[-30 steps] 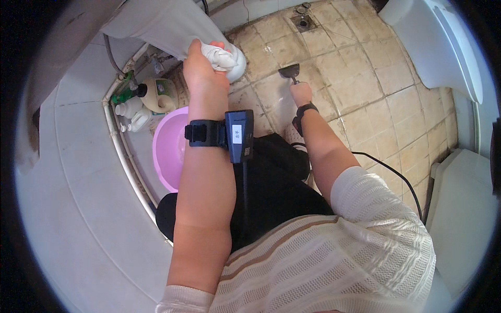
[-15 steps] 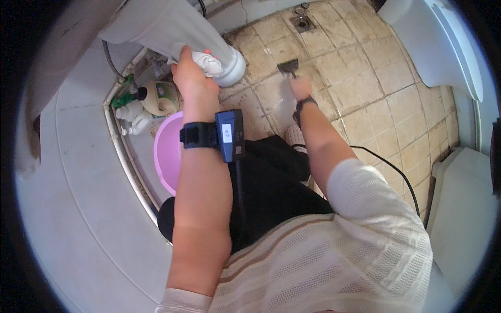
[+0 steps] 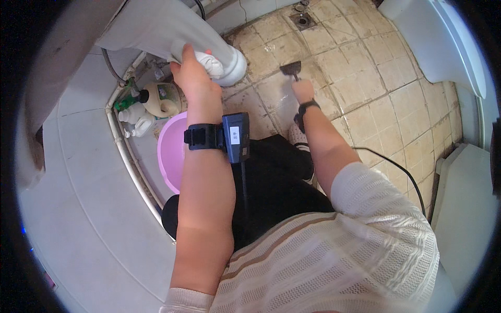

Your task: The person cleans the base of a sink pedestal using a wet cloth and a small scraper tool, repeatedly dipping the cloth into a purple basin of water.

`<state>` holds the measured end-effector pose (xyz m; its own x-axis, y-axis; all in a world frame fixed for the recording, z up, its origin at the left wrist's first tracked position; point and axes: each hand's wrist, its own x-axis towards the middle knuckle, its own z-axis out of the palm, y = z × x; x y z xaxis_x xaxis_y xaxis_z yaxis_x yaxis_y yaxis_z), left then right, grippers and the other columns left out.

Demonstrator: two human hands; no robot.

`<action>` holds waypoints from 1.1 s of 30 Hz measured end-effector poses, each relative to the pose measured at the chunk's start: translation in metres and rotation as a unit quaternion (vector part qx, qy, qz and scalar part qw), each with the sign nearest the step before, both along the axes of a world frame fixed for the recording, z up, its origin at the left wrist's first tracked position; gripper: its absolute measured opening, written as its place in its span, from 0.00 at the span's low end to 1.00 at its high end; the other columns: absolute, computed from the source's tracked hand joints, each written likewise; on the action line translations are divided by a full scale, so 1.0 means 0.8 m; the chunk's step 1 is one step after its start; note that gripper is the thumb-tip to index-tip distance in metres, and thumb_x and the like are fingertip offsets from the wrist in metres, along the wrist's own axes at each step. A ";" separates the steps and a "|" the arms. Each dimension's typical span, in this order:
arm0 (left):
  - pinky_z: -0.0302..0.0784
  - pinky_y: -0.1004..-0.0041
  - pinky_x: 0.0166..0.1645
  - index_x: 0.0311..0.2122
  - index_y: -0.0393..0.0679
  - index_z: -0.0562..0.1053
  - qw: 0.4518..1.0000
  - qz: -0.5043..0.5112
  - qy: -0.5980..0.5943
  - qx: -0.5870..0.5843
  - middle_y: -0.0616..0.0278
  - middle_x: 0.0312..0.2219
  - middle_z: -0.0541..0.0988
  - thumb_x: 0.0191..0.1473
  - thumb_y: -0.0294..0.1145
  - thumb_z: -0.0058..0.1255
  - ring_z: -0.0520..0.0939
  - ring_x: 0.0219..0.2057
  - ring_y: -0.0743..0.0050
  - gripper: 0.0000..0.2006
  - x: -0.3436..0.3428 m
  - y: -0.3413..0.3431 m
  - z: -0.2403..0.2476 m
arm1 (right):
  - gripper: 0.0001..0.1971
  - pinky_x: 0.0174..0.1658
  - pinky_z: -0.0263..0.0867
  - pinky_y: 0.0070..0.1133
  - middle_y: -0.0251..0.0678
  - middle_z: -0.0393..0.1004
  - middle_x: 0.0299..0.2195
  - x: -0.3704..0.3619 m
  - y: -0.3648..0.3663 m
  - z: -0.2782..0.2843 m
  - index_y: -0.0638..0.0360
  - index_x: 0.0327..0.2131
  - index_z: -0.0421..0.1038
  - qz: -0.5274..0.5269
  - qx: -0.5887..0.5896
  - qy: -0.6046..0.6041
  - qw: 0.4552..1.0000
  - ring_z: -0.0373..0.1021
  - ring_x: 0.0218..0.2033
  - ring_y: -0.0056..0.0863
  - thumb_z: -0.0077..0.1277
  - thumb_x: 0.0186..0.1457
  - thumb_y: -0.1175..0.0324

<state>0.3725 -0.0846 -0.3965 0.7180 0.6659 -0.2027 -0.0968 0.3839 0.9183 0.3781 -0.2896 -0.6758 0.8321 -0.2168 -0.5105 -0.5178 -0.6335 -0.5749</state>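
Note:
In my left hand point(image 3: 193, 75) is a bunched white cloth point(image 3: 211, 64); the fingers are closed round it. That hand rests beside the white pedestal point(image 3: 169, 26) of a basin, with the cloth against or very close to its side. My right hand point(image 3: 301, 91) grips the short handle of a scraper point(image 3: 290, 68). Its dark, wide blade points away from me, at the beige floor tiles point(image 3: 360, 68). Whether the blade's edge touches the tile cannot be told for certain. The tiles around it show brown dirt along the joints.
A pink basin point(image 3: 171, 151) stands left of my legs. Several bottles, among them a beige jug point(image 3: 160, 100), are behind it by a white pipe point(image 3: 125, 151). A floor drain point(image 3: 302, 21) lies far ahead. A white toilet-like fixture point(image 3: 436, 41) and a black cable point(image 3: 399, 169) are on the right.
The scraper and my right hand have come slightly nearer to me, and the blade has turned a little. My left hand keeps the cloth at the pedestal. The whole view has shifted slightly.

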 end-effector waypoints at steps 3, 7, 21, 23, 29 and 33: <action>0.74 0.68 0.30 0.50 0.39 0.55 0.999 0.024 0.036 -0.002 0.53 0.41 0.67 0.51 0.31 0.44 0.74 0.31 0.64 0.22 -0.014 0.021 0.006 | 0.15 0.41 0.63 0.31 0.54 0.71 0.31 -0.011 0.029 0.041 0.67 0.27 0.72 -0.053 0.032 0.005 0.998 0.67 0.38 0.46 0.43 0.41 0.64; 0.74 0.68 0.33 0.51 0.38 0.54 0.999 -0.009 0.051 -0.010 0.53 0.41 0.67 0.51 0.31 0.43 0.74 0.34 0.63 0.22 -0.019 0.003 0.013 | 0.17 0.38 0.63 0.32 0.55 0.70 0.28 0.025 0.016 0.032 0.68 0.27 0.71 -0.068 0.042 -0.010 0.997 0.68 0.36 0.46 0.45 0.43 0.60; 0.74 0.69 0.35 0.51 0.38 0.55 0.999 0.026 0.035 0.005 0.54 0.42 0.67 0.52 0.30 0.42 0.73 0.36 0.65 0.21 -0.008 0.007 0.006 | 0.17 0.41 0.63 0.30 0.53 0.70 0.34 0.012 0.026 0.029 0.65 0.30 0.72 -0.062 0.005 0.032 0.998 0.67 0.39 0.44 0.43 0.44 0.60; 0.74 0.69 0.34 0.50 0.37 0.55 1.000 -0.010 -0.004 -0.008 0.53 0.42 0.67 0.52 0.30 0.42 0.74 0.35 0.64 0.21 -0.007 0.005 -0.001 | 0.20 0.40 0.63 0.31 0.53 0.71 0.33 0.025 0.016 0.025 0.65 0.30 0.72 -0.030 0.011 0.019 0.999 0.68 0.38 0.43 0.44 0.45 0.55; 0.74 0.68 0.33 0.50 0.37 0.55 0.999 0.033 0.035 0.002 0.53 0.41 0.67 0.51 0.30 0.42 0.74 0.32 0.64 0.21 -0.018 0.018 0.007 | 0.16 0.41 0.62 0.30 0.54 0.69 0.34 0.003 0.037 0.050 0.67 0.30 0.71 -0.023 0.014 0.015 1.000 0.66 0.40 0.47 0.43 0.41 0.64; 0.74 0.68 0.32 0.50 0.37 0.55 1.000 0.005 0.017 -0.026 0.53 0.41 0.67 0.51 0.30 0.42 0.74 0.31 0.64 0.22 -0.010 0.006 -0.002 | 0.16 0.41 0.62 0.31 0.56 0.69 0.32 0.017 0.007 0.013 0.69 0.29 0.70 0.005 0.028 0.008 1.000 0.66 0.39 0.48 0.43 0.40 0.65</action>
